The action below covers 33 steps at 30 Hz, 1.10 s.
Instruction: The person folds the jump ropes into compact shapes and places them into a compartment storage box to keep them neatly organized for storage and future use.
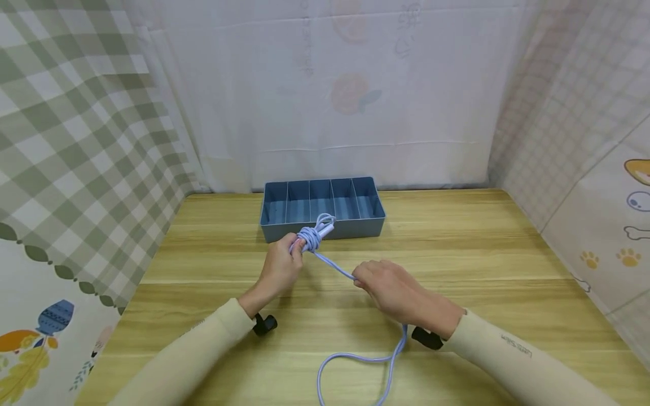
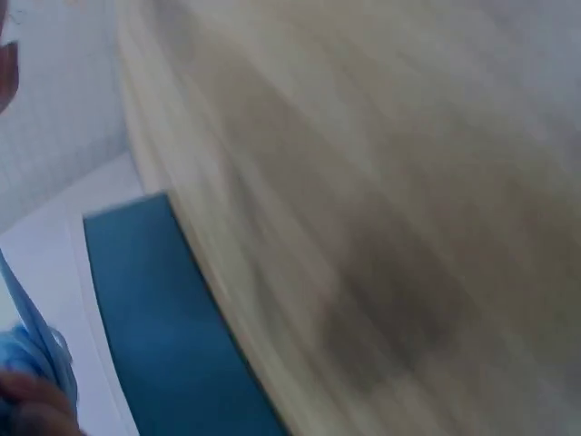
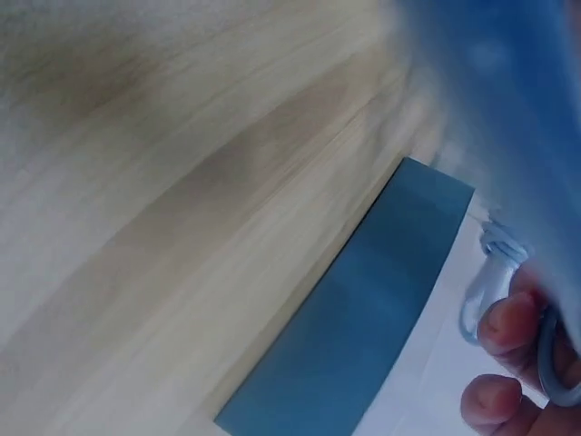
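Note:
A light purple cord is wound into a bundle (image 1: 311, 238) around a pale rod-like piece (image 1: 326, 230), with small loops standing out at its far end. My left hand (image 1: 281, 262) holds the near end of this bundle between thumb and fingers, above the table. From the bundle a taut length of cord (image 1: 332, 264) runs down to my right hand (image 1: 388, 287), which grips it. Below the right hand the loose cord (image 1: 350, 356) hangs and curves over the table toward me. In the right wrist view, curled fingers (image 3: 508, 327) hold a bend of cord, and the bundle shows beyond them.
A blue-grey tray (image 1: 325, 228) with several compartments in a row stands at the back of the wooden table (image 1: 457, 242), just beyond the bundle. Hanging cloths enclose the table at the back (image 1: 431, 113) and both sides.

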Tool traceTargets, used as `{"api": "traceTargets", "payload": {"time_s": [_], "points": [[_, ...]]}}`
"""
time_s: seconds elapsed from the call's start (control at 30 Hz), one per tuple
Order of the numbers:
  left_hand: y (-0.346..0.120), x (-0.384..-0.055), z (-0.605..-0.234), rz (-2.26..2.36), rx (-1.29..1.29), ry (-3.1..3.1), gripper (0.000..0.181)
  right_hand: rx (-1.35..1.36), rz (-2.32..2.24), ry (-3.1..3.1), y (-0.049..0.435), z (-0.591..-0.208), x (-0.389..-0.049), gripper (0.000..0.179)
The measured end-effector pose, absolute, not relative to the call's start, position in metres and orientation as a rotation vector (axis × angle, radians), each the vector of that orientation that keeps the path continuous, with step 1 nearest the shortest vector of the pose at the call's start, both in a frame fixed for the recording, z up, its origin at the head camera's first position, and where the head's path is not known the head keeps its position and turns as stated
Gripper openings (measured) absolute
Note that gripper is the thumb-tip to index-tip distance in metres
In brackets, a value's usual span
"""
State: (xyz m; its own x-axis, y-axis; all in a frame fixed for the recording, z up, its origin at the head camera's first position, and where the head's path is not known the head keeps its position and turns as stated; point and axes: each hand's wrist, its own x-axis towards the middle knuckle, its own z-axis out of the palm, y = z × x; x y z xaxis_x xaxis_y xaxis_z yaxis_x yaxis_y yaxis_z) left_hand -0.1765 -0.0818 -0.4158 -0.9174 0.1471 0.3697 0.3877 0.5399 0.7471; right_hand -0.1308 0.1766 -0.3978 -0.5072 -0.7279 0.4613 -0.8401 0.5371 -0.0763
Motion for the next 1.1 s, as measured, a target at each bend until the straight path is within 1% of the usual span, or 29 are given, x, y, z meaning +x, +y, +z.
{"api": "traceTargets", "payload": {"time_s": [0.07, 0.1, 0.2, 0.3, 0.4, 0.53, 0.7, 0.9, 1.03, 1.1], "points": [[-0.083, -0.178, -0.418, -1.253, -0.465, -2.533, 0.023, 1.300, 0.382, -2.382, 0.177, -0.395, -0.131, 0.012], [-0.083, -0.178, -0.419, -1.228, -0.490, -2.559, 0.023, 1.309, 0.357, -2.359, 0.178, -0.393, -0.132, 0.014], [-0.082, -0.174, -0.422, -1.154, -0.596, -2.680, 0.022, 1.341, 0.262, -2.251, 0.179, -0.385, -0.136, 0.026], [-0.080, -0.168, -0.424, -1.098, -0.765, -2.793, 0.022, 1.378, 0.158, -2.149, 0.181, -0.375, -0.145, 0.038], [-0.079, -0.163, -0.425, -1.145, -1.019, -2.808, 0.020, 1.406, 0.096, -2.073, 0.186, -0.366, -0.157, 0.039], [-0.081, -0.159, -0.422, -1.363, -1.370, -2.724, 0.022, 1.439, 0.124, -2.005, 0.191, -0.356, -0.173, 0.038], [-0.081, -0.154, -0.415, -1.668, -1.646, -2.577, 0.025, 1.527, 0.208, -2.014, 0.193, -0.357, -0.186, 0.035], [-0.077, -0.145, -0.409, -2.023, -1.689, -2.406, 0.024, 1.561, 0.357, -2.102, 0.192, -0.378, -0.195, 0.036], [-0.073, -0.139, -0.405, -2.161, -1.736, -2.262, 0.023, 1.556, 0.506, -2.173, 0.192, -0.403, -0.199, 0.023], [-0.072, -0.138, -0.404, -2.255, -1.685, -2.191, 0.024, 1.504, 0.630, -2.231, 0.192, -0.416, -0.196, 0.016]]}}
